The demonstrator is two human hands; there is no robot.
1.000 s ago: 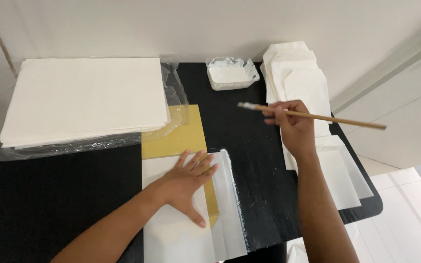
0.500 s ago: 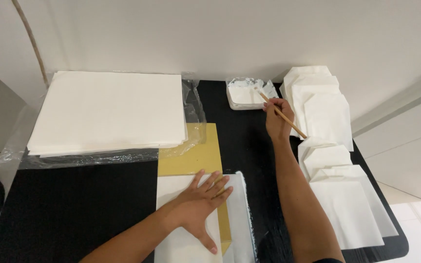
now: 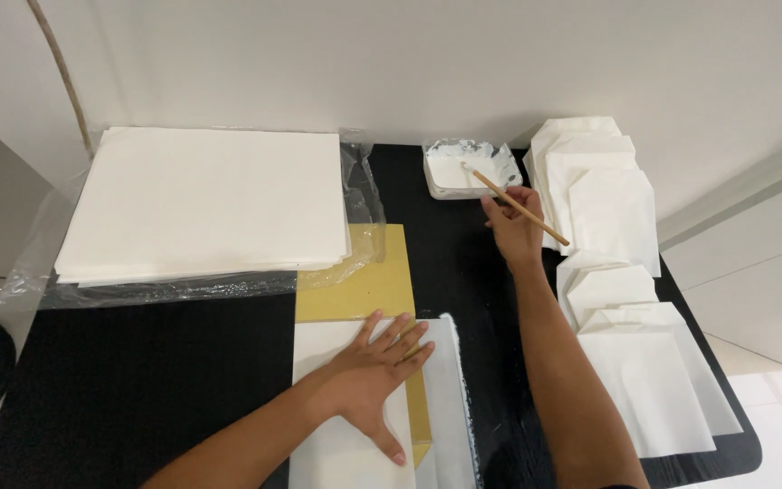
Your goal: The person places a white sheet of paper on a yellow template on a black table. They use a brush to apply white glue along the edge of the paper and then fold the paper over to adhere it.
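There, brush (image 3: 516, 205) in right-hand grip (image 3: 510, 232), tip in tray (image 3: 472, 169).

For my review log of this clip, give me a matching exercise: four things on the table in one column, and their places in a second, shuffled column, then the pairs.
Things:
1. thin wooden-handled brush
2. large stack of white paper sheets
3. flat mustard-yellow board
4. pile of folded white paper envelopes

Places:
A. along the table's right edge
B. partly under the sheet pressed by the left hand
C. on clear plastic at the far left
D. held by the right hand, tip in the small white tray of paste

Pairs: 1-D, 2-C, 3-B, 4-A
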